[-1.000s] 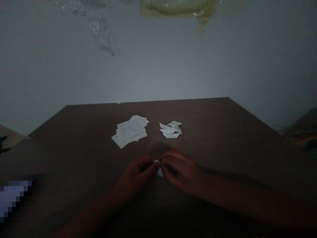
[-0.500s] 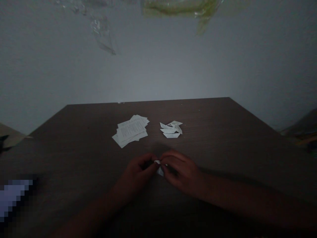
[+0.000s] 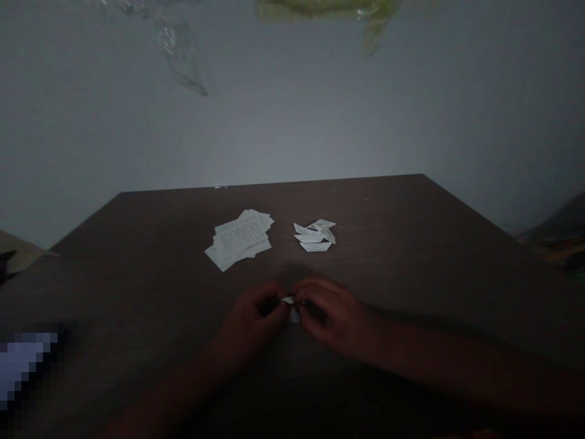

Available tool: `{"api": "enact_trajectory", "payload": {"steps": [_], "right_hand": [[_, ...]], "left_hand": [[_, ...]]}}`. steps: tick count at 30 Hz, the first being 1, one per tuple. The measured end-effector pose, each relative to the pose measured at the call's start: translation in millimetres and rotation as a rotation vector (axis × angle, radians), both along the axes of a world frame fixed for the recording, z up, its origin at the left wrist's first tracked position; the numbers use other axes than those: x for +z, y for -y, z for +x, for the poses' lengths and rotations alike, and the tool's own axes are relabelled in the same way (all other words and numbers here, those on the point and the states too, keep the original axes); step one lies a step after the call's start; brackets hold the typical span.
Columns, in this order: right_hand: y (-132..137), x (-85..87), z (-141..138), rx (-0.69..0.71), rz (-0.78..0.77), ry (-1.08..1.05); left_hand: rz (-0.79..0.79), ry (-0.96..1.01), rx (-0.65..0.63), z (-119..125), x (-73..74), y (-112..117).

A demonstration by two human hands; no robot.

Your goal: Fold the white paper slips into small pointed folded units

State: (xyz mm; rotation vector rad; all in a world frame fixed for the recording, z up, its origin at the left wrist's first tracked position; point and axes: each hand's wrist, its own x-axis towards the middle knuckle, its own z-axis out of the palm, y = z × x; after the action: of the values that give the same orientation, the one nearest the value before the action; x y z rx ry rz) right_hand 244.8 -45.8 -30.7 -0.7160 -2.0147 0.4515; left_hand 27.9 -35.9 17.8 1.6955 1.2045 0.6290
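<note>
My left hand [image 3: 256, 317] and my right hand [image 3: 331, 316] meet at the near middle of a dark wooden table [image 3: 365, 213]. Between their fingertips they pinch a small folded piece of white paper [image 3: 292, 308], mostly hidden by my fingers. Farther off, beyond my hands, lies a loose stack of printed paper slips [image 3: 238, 239]. To its right sits a smaller pile of folded, pointed paper pieces [image 3: 314, 235]. Neither hand touches these piles.
A pale grey wall [image 3: 292, 122] rises behind the table, with clear plastic and a yellowish-green film [image 3: 326, 9] at the top. A pixelated blue-white patch [image 3: 22, 366] covers the lower left. Dim objects stand beyond both table sides.
My hands stay pinched on the paper, and the paper looks slightly more covered by my fingers. The whole view has shifted a little upward, with the table edge higher in the frame.
</note>
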Motion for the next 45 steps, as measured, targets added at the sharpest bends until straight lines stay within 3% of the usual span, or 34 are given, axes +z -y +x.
{"api": "enact_trajectory", "payload": {"steps": [6,11,19,26,31,37,41,45], "right_hand": [[0.0,0.4,0.9,-0.026,0.121,0.000],[2.0,3.5,1.0,-0.020,0.119,0.012],[-2.2,-1.0,0.7,-0.044,-0.070,-0.112],[-1.2,2.2,0.3,-0.105,-0.352,-0.200],[-2.2,1.2,-1.2,-0.080,-0.488,-0.288],[-2.9,-1.0,-0.6,-0.082,-0.413,-0.277],[-1.5,1.3,0.5,-0.079,-0.322,-0.219],[-1.8,2.6,1.1,-0.083,-0.275,-0.195]], "left_hand": [[-0.032,-0.027,-0.042,1.2,2.1,-1.3],[-0.066,0.041,0.015,-2.2,-2.2,-2.7],[-0.006,-0.004,0.015,-4.7,-4.2,-3.6],[0.004,0.029,0.003,-5.6,-1.7,-2.3],[0.257,-0.054,0.001,-13.9,-4.3,2.8],[0.645,-0.136,-0.166,-21.7,-10.6,-2.4],[0.775,-0.184,-0.246,-21.8,-7.0,-4.3],[0.795,-0.170,-0.304,-19.4,-5.5,-1.8]]}}
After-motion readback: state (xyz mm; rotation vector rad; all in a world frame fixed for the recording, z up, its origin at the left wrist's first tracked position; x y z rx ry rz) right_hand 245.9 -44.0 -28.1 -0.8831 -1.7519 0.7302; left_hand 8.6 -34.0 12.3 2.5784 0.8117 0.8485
